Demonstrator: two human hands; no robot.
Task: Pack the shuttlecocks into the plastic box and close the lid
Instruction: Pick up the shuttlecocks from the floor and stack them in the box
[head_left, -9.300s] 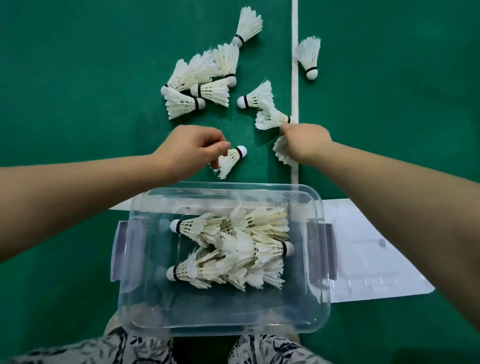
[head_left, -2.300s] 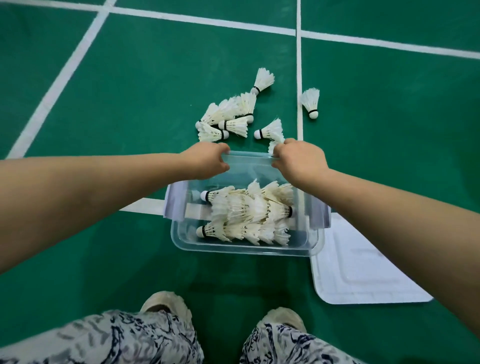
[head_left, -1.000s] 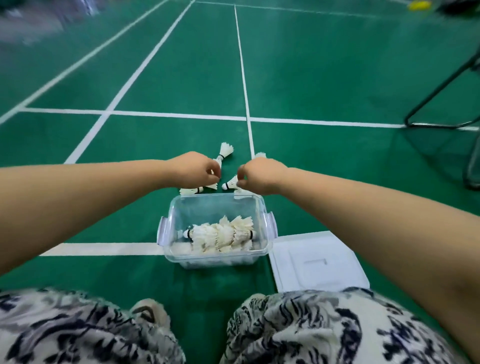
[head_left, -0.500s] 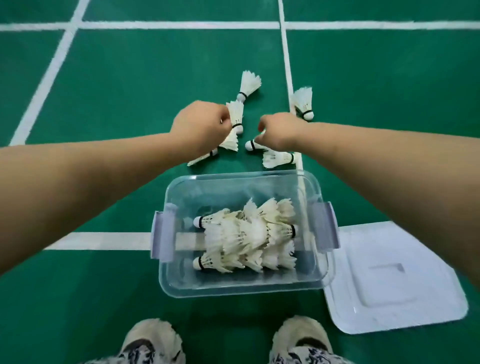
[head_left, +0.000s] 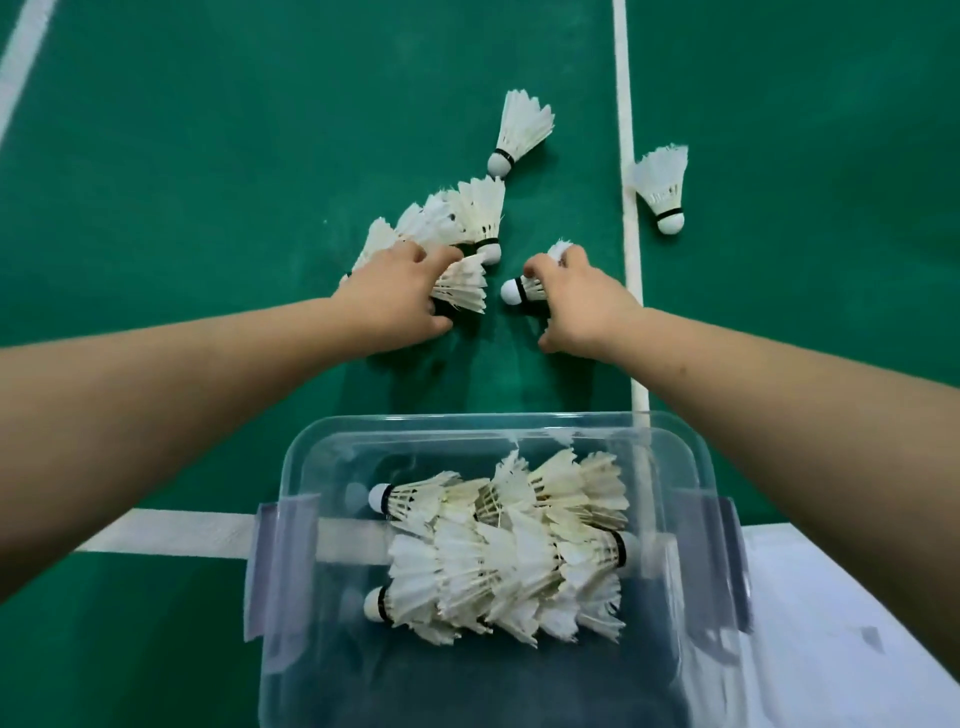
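A clear plastic box (head_left: 291, 525) stands open on the green floor close to me, with several white shuttlecocks (head_left: 498, 551) lying in rows inside. Its white lid (head_left: 831, 639) lies flat to the box's right. Beyond the box, my left hand (head_left: 395, 301) closes on a shuttlecock (head_left: 462, 286) at the near edge of a small heap (head_left: 441, 218). My right hand (head_left: 582, 306) grips another shuttlecock (head_left: 519, 288) lying on the floor, its cork pointing left. Two single shuttlecocks lie farther off, one (head_left: 519, 130) beyond the heap and one (head_left: 662, 187) right of the white line.
White court lines (head_left: 628, 208) run away from me past my right hand and crosswise under the box. The box has purple-grey latch flaps (head_left: 280, 571) on both short sides.
The view has dropped closer to the floor and box. Both hands have come down from above the heap and now clasp one shuttlecock each on the floor.
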